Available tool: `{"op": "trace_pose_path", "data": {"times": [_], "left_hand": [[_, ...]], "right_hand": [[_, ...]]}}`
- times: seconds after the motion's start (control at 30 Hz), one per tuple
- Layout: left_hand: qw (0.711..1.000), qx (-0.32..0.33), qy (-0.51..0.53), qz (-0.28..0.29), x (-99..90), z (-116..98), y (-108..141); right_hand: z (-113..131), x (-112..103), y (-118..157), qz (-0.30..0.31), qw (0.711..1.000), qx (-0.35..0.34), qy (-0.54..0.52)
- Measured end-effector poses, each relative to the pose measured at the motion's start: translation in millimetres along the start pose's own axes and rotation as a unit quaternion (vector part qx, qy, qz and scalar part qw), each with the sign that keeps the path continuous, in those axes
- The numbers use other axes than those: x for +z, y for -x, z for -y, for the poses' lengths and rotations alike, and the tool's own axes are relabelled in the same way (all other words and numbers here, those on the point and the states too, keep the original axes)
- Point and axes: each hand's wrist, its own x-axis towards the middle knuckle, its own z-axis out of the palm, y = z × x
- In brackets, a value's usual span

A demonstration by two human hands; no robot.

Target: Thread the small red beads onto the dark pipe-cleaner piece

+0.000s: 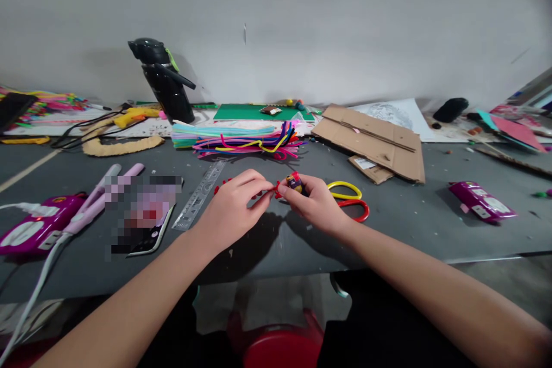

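Note:
My left hand is closed in a pinch above the table, at one end of a small twisted red pipe cleaner piece. Meeting it from the other side, my right hand grips the same piece between thumb and fingers. A small dark printed item with a red top also sits in the right hand; its kind is unclear. Scissors with one yellow and one red handle loop lie just beyond that hand. More red fuzzy bits show partly behind my left hand.
A clear ruler, a phone and a pink hair straightener lie to the left. Behind are a pipe cleaner bundle, a black flask and cardboard. Purple pouch-like items flank the table.

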Motion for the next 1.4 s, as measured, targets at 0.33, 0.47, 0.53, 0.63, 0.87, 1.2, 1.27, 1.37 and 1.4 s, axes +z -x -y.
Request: {"op": "trace_pose_path", "data": {"times": [0.33,0.47,0.53,0.63,0.87,1.2,1.27,1.37,1.4], "left_hand": [[1.000,0.013,-0.016,-0.004,-2.4,4,-2],[1.000,0.007,-0.011,-0.021,-7.7,6,-3],[1.000,-0.005,-0.005,-0.029,-9.4,5,-3],[0.999,-0.026,0.005,-0.028,-10.2,2,-3],[0.999,-0.035,0.016,-0.027,-9.6,-2,-4],[0.999,-0.019,0.010,-0.024,-9.4,-6,-3],[1.000,-0.016,0.010,-0.022,-8.9,-7,-3],[1.000,-0.013,0.005,-0.021,-8.2,-8,-3],[1.000,-0.009,0.001,-0.022,-8.1,-8,-3]], "right_hand": [[0,0,1,0.019,0.998,0.020,-0.062],[-3,0,-1,0.025,0.981,0.086,-0.170],[-5,2,-3,0.026,0.973,0.119,-0.197],[-5,6,-3,0.048,0.957,0.147,-0.244],[2,8,-4,0.061,0.944,0.182,-0.267],[0,13,-3,0.016,0.970,0.163,-0.180],[2,15,-4,0.003,0.969,0.173,-0.175],[6,18,-5,-0.008,0.970,0.181,-0.161],[7,19,-5,-0.009,0.971,0.180,-0.155]]}}
